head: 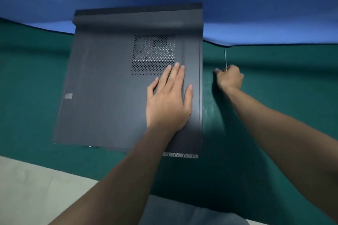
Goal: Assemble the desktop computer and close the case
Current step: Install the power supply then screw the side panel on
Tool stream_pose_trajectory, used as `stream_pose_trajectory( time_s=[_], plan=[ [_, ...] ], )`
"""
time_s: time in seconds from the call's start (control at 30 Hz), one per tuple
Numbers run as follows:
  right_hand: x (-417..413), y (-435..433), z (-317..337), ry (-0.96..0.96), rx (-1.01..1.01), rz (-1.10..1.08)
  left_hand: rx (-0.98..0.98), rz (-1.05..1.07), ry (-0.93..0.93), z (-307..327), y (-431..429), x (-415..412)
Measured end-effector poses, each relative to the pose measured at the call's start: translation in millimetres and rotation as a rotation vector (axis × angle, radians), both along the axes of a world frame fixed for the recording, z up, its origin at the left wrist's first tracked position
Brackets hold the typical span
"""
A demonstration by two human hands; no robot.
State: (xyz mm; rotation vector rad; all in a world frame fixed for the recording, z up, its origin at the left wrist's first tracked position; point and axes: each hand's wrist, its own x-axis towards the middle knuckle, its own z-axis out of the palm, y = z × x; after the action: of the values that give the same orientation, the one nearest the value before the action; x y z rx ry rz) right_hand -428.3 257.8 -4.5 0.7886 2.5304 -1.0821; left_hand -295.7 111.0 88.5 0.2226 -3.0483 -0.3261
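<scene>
The side panel (109, 87) is sheet metal with a smooth, matt dark-grey coating; its vent area (152, 54) is finely perforated. The edge strip (181, 155) nearest the person is bare bright metal. The screwdriver (225, 58) has a thin shiny metal shaft. The table cover (274, 71) is matt green cloth, and the backdrop (256, 5) is matt blue cloth.

cam: 1 view, head-worn, wide-angle | dir: fwd + down on table (36, 78) | dist: near, case (109, 97) fills centre to 10 o'clock | arms (118, 179) enter frame from 7 and 4 o'clock
</scene>
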Motion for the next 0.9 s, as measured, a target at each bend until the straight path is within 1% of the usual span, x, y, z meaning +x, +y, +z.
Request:
stream_pose_trajectory(
  time_s=[0.07, 0.2, 0.47, 0.57, 0.7, 0.9],
  plan=[
    [-10, -6, -3, -0.012, 0.047, 0.023, -0.03, 0.003, 0.031, 0, 1, 0],
    [-18, -10, -3, -0.071, 0.117, 0.019, -0.038, -0.002, 0.013, 0, 1, 0],
    [-19, -5, 7, -0.118, 0.127, 0.091, -0.033, 0.008, -0.016, 3, 2, 0],
    [-8, -2, 11, -0.087, 0.039, 0.065, -0.018, 0.011, -0.025, 3, 2, 0],
    [19, 8, 28, -0.016, -0.166, -0.003, 0.025, 0.005, -0.03, 3, 1, 0],
    [98, 21, 81, 0.153, -0.366, -0.074, 0.079, -0.019, -0.019, 7, -1, 1]
  ],
)
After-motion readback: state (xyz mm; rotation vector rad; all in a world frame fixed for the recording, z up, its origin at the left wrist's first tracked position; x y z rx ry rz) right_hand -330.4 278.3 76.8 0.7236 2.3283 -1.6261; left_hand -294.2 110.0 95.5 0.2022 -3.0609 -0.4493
